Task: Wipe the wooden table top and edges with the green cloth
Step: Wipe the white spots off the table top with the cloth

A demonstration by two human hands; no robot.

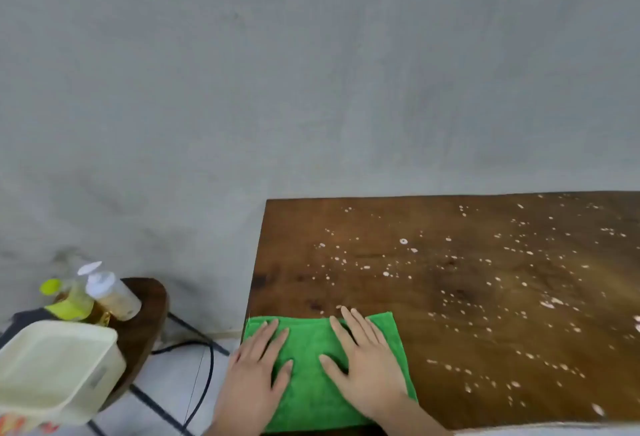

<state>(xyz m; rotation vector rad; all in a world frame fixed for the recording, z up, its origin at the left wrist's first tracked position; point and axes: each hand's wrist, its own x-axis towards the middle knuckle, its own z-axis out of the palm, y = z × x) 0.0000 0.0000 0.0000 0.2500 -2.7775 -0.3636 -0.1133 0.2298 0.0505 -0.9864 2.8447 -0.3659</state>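
A green cloth (pixel 311 383) lies flat on the near left corner of the dark wooden table (pixel 450 297). My left hand (pixel 258 370) rests palm down on the cloth's left part, at the table's left edge. My right hand (pixel 363 359) presses flat on its right part, fingers spread and pointing away from me. Many pale droplets and specks (pixel 502 262) are scattered over the table top to the right of the cloth.
A small round wooden stool (pixel 145 318) stands left of the table with a cream plastic tub (pixel 55 370), a yellow-green bottle (pixel 67 300) and a clear white-capped bottle (pixel 110 292) on it. A black cable (pixel 204 380) runs over the tiled floor. A grey wall is behind.
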